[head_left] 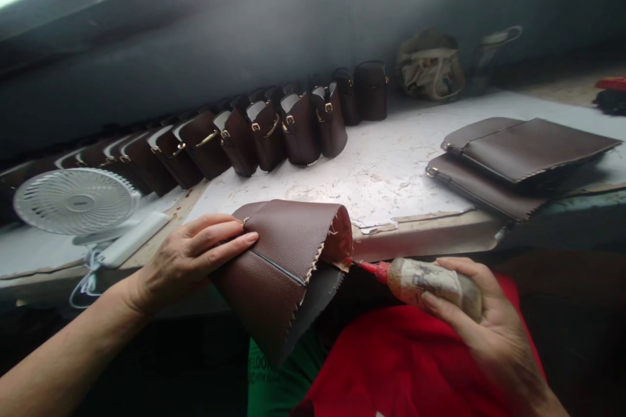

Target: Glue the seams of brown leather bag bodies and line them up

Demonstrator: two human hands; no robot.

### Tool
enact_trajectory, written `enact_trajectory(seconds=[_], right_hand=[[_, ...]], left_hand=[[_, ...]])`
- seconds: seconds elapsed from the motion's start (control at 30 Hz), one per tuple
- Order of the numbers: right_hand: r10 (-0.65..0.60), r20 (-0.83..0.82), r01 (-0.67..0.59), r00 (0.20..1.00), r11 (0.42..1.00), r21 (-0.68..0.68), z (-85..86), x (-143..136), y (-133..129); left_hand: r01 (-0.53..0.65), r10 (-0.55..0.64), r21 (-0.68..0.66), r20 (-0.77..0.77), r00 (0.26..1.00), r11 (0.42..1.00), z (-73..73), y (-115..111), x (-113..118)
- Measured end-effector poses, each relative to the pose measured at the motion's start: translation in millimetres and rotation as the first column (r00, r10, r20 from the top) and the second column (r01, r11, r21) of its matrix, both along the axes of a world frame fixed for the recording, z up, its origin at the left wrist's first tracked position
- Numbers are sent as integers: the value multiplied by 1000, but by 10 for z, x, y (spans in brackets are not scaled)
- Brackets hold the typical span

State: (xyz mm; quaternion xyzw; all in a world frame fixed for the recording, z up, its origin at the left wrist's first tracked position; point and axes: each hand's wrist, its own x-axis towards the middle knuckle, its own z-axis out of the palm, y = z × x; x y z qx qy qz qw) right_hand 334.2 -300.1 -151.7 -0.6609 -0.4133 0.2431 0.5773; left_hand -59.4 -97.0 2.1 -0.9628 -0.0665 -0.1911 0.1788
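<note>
Two hands work at the lower centre of the head view. The left hand [195,257] lies flat on a curved brown leather piece [283,260], fingers [229,241] together, pressing its top. The right hand [482,313] grips a glue bottle [430,281], fingers wrapped round it, red nozzle touching the jagged edge. Risk: overpressure could squeeze out excess glue onto the red cloth [401,365] below. Risk: a slack left-hand hold could let the piece slip off the tabletop [391,169] edge.
</note>
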Motion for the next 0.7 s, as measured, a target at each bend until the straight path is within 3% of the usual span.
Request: enact_trajectory(seconds=[0.1, 0.2, 0.4, 0.53, 0.7], right_hand=[[20, 60, -23, 998, 999, 49, -7, 34, 44], [74, 32, -74, 997, 997, 7, 25, 1, 30], [45, 100, -54, 994, 994, 94, 25, 25, 48], [114, 71, -117, 991, 992, 48, 11, 44, 56], [54, 146, -86, 988, 971, 222, 36, 78, 156]], left_hand=[[-24, 24, -8, -7, 1000, 1000, 5, 3, 20], [-25, 24, -16, -22, 999, 1000, 7, 6, 22], [-40, 40, 0, -45, 998, 999, -3, 4, 15], [-48, 47, -53, -31, 998, 997, -37, 25, -15], [-56, 54, -75, -34, 998, 996, -44, 60, -36]])
